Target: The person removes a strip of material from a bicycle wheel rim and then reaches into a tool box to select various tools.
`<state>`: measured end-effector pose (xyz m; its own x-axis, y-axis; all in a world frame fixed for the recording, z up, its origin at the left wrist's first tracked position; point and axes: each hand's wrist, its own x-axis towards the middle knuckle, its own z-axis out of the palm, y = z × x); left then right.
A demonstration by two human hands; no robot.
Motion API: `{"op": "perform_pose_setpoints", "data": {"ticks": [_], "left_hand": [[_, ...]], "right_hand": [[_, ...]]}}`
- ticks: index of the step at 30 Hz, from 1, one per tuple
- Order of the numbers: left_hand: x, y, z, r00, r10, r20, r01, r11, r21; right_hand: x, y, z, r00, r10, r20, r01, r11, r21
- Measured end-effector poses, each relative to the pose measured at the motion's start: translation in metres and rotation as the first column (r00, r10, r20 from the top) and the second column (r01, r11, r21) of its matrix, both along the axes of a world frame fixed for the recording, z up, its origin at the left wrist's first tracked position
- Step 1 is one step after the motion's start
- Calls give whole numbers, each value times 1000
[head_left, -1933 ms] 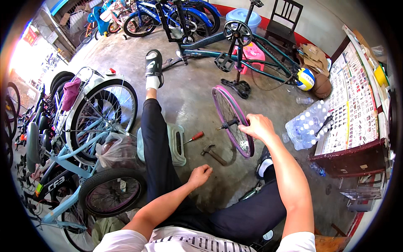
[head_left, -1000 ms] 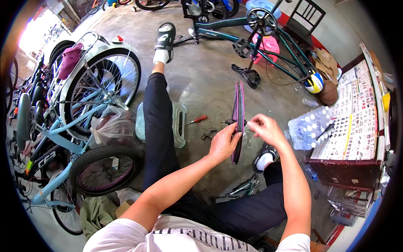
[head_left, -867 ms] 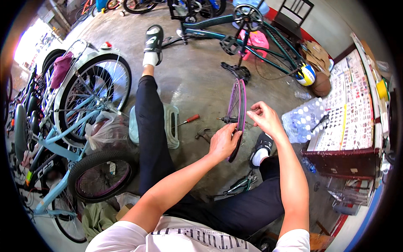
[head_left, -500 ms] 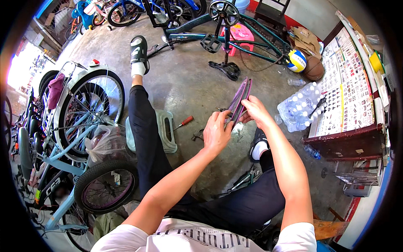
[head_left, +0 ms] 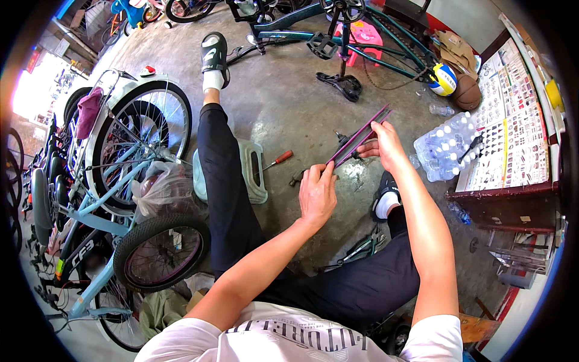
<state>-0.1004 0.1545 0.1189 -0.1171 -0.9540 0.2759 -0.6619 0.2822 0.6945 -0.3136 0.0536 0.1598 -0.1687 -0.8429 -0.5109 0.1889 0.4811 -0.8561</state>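
Between my hands is a small purple bicycle wheel rim (head_left: pixel 360 134) with no tyre, seen nearly edge-on. Its dark axle end (head_left: pixel 341 137) sticks out on the left side. My left hand (head_left: pixel 318 196) pinches the near end of the rim with its fingertips. Toward the far end, my right hand (head_left: pixel 386 146) has its thumb and fingers on the rim's right side. Beneath on the floor, a hammer (head_left: pixel 296 178) is partly hidden by my left hand, and a red-handled screwdriver (head_left: pixel 278 159) lies left of it.
A pale plastic stool (head_left: pixel 256 190) stands beside my left leg. Bicycles and a tyred wheel (head_left: pixel 161 253) crowd the left. Ahead is an upturned teal bicycle frame (head_left: pixel 289 27) with a pink stool (head_left: pixel 365 37) behind. Packed water bottles (head_left: pixel 446 148) stand right, near a wooden cabinet (head_left: pixel 506 205).
The rim has tilted lower to the right and shows more edge-on. My hands have moved farther apart along it. The whole view has shifted slightly.
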Motion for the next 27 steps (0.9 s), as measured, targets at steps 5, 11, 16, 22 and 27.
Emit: {"op": "perform_pose_setpoints", "data": {"ticks": [5, 11, 16, 22, 27], "left_hand": [[-7, 0, 0, 1000, 24, -20, -23, 1000, 20], [-7, -7, -2, 983, 106, -153, -92, 991, 96], [-11, -8, -4, 969, 156, -193, -136, 984, 113], [-17, -4, -7, 953, 221, -208, -211, 975, 68], [-14, -2, -10, 953, 243, -179, -244, 970, 15]], "right_hand": [[0, 1, 0, 999, -37, 18, 37, 999, -4], [1, 4, -5, 997, -62, 48, 64, 997, -39], [-1, 9, -6, 995, -68, 66, 72, 996, -59], [2, 14, -7, 996, -62, 62, 65, 997, -51], [7, 17, -5, 997, -64, 44, 67, 996, -57]]}}
